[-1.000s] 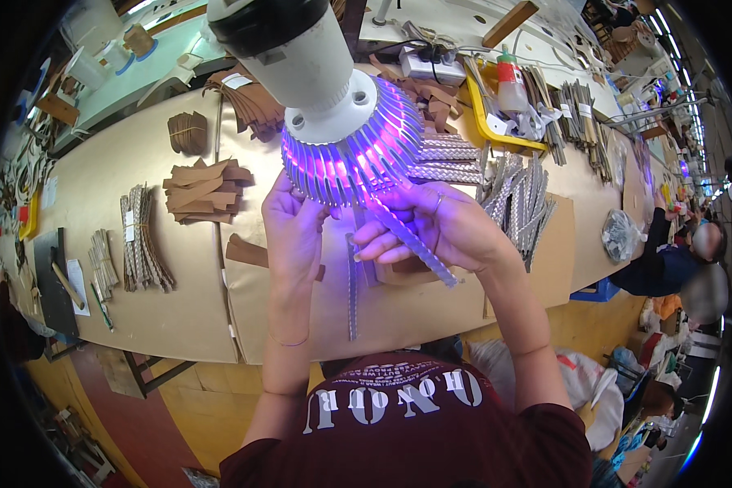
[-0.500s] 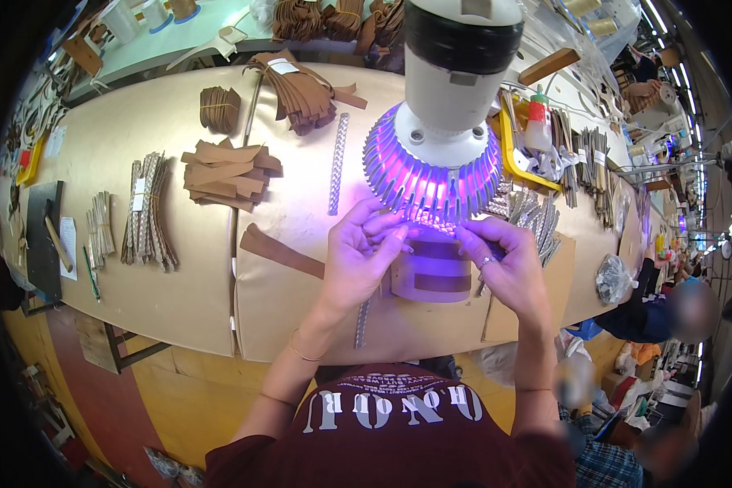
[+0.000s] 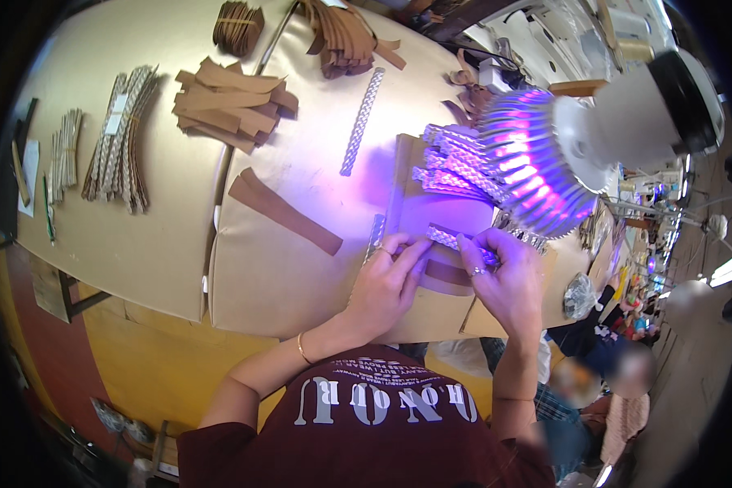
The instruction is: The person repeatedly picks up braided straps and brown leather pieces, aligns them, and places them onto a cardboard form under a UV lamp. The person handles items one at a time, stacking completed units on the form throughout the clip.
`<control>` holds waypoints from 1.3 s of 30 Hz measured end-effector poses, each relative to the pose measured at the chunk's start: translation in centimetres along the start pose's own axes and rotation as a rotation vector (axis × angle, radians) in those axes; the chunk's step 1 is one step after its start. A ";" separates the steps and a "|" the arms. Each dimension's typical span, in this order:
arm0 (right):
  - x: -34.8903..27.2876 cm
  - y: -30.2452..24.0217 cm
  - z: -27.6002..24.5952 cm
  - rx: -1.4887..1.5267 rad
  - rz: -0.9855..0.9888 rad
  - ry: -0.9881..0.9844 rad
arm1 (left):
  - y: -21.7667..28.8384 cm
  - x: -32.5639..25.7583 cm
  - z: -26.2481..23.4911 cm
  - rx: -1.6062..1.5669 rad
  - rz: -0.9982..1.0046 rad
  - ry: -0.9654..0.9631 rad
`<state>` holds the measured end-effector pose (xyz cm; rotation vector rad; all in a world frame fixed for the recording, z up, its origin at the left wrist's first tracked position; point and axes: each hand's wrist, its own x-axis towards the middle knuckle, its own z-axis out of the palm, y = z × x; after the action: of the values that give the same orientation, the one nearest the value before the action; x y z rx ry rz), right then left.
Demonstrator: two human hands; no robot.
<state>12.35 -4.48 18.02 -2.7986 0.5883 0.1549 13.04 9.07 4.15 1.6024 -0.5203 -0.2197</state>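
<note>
My left hand [image 3: 386,281] and my right hand [image 3: 506,276] meet over a short silver braided strip [image 3: 455,239], each pinching one end of it just above a tan cardboard sheet [image 3: 431,203]. A finned lamp [image 3: 537,175] with a white body hangs right above my hands and throws purple light on them. More braided strips [image 3: 455,167] lie in a pile under the lamp. One long braided strip [image 3: 360,120] lies apart on the table, further away.
A brown leather strip [image 3: 283,211] lies left of my hands on the tan table [image 3: 163,236]. Stacks of brown pieces [image 3: 232,102] and bundled strips [image 3: 122,142] sit farther left. Other people are at the lower right, beyond the table edge.
The view has swung, so the lamp now sits to the upper right instead of over my hands. My hands stay together on the braided strip, lower on the cardboard sheet.
</note>
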 end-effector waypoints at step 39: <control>1.0 -0.7 2.0 -0.008 0.206 -0.072 | -0.9 -0.8 0.1 -0.011 0.039 -0.046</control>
<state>13.43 -3.70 16.13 -2.7222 0.8588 0.2987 12.44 9.38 3.08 1.5781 -0.5846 -0.2302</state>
